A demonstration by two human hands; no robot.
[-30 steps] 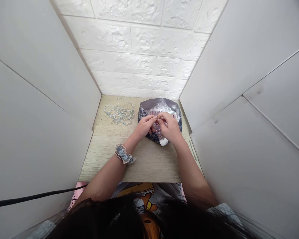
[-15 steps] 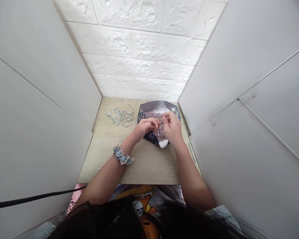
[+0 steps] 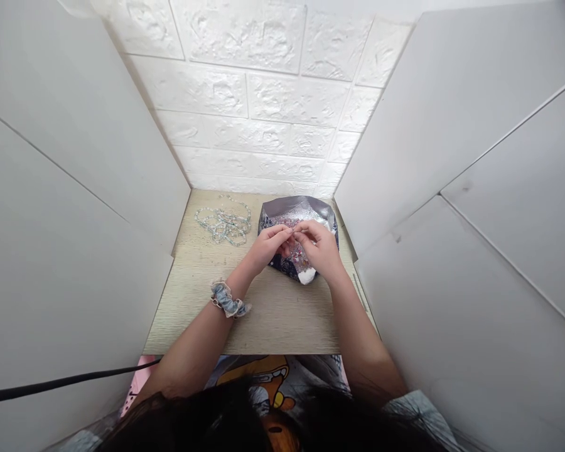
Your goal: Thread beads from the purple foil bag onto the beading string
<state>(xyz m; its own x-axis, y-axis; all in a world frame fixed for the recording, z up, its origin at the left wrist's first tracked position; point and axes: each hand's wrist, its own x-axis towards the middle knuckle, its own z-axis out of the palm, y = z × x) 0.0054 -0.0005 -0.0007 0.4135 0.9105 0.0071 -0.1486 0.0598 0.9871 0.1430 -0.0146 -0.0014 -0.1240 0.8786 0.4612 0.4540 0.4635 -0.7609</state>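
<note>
A shiny silver and dark blue bag (image 3: 282, 210) lies open at the back right of the small wooden table (image 3: 273, 307), with pink and purple beads inside. My left hand (image 3: 267, 246) and my right hand (image 3: 319, 247) hover over the bag, fingertips pinched together and almost touching. What they pinch is too small to make out. A blue scrunchie (image 3: 226, 300) sits on my left wrist.
A tangle of pale blue-green bead strings (image 3: 225, 221) lies at the back left of the table. White panels wall in both sides and a white brick wall closes the back. A black cable (image 3: 61, 381) crosses the lower left.
My right hand dipped toward the back of the bag half a second ago and has come back to meet my left hand's fingertips. The view tilted slightly.
</note>
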